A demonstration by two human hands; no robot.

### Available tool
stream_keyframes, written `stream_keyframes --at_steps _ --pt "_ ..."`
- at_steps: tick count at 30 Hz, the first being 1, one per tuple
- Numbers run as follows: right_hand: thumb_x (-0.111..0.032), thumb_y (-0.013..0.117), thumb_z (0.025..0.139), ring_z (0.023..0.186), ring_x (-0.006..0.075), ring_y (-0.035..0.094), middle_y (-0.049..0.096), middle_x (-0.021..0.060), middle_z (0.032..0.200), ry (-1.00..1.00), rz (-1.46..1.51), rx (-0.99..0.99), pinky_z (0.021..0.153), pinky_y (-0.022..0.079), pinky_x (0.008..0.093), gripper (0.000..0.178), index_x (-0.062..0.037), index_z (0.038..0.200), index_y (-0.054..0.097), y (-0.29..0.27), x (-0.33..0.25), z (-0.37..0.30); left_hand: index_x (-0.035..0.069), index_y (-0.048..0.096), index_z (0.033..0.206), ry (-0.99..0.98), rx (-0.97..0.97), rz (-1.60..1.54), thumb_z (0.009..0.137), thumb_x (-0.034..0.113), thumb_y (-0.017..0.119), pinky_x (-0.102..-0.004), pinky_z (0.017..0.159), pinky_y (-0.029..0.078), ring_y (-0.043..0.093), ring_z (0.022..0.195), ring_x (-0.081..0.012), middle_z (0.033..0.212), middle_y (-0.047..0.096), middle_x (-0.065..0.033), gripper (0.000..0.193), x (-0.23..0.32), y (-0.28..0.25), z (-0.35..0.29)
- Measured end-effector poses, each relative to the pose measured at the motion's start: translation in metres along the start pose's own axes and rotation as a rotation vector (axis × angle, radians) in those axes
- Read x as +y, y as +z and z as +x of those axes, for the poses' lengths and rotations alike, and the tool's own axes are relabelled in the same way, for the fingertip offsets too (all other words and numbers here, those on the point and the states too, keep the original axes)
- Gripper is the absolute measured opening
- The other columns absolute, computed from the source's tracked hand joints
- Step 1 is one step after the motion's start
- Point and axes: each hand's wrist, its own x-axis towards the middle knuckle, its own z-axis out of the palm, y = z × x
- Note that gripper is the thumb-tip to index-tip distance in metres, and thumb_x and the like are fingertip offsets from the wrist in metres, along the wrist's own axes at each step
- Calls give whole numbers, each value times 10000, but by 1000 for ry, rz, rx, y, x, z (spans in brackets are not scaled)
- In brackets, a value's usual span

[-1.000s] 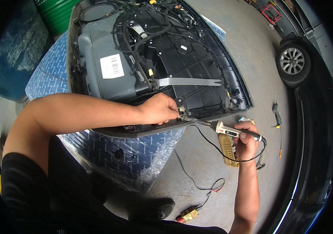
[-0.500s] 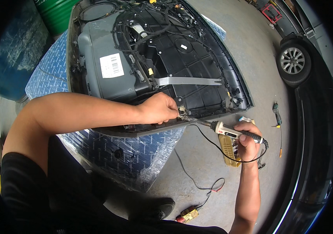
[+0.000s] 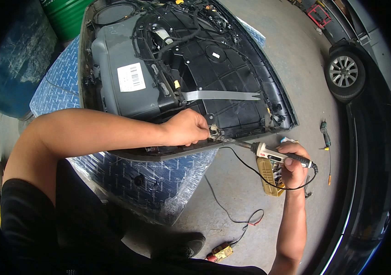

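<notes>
A soldering iron [image 3: 271, 154] with a white and black handle is wrapped in the fingers of my right hand [image 3: 293, 166]. Its metal shaft points left at the near edge of a black vehicle door panel [image 3: 232, 110], where the tip is hard to make out. Just left of that tip, my left hand [image 3: 187, 128] reaches across and pinches at a pale, rough spot [image 3: 213, 130] on the panel's edge; whatever sits between its fingertips is hidden. On the panel lies a silver forked pry bar [image 3: 223, 95]. A grey moulded housing [image 3: 122, 46] with a white label is at its left.
Beneath the panel is a support wrapped in blue printed film [image 3: 163, 178]. A yellow tray [image 3: 268, 176] with small items, a power screwdriver [image 3: 325, 133] and a thin cable with a yellow box [image 3: 222, 252] lie on the floor. A dark car [image 3: 374, 151] stands at right.
My right hand has drawn the soldering iron slightly to the right, away from my left fingertips. My left hand keeps its place.
</notes>
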Motion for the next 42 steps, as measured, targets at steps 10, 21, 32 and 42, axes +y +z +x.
stream_keyframes --at_steps 10,21,32,42 --pt "-202 601 651 790 168 567 652 124 884 51 -16 -33 727 434 279 347 47 886 660 2 0 0 -9 679 868 15 0 11 875 134 646 -242 460 437 522 499 -72 618 587 -19 147 -1 0 0" --pt "-210 599 663 790 167 578 664 121 884 63 26 16 740 442 278 344 45 884 666 6 0 -3 -7 680 868 11 -6 6 879 132 646 -236 455 435 526 498 -68 625 590 -18 144 -1 0 1" --pt "-184 587 680 761 164 586 675 114 866 55 -53 27 711 459 277 320 43 890 669 16 -7 -2 -6 684 871 18 -6 6 879 133 646 -232 458 436 522 497 -66 624 590 -16 143 -2 0 1" --pt "-224 638 691 631 177 577 653 87 721 -186 -312 -9 631 457 301 279 12 834 678 31 -20 -6 -12 688 877 19 -1 21 872 135 641 -239 458 435 522 495 -70 616 588 -17 155 0 0 0"
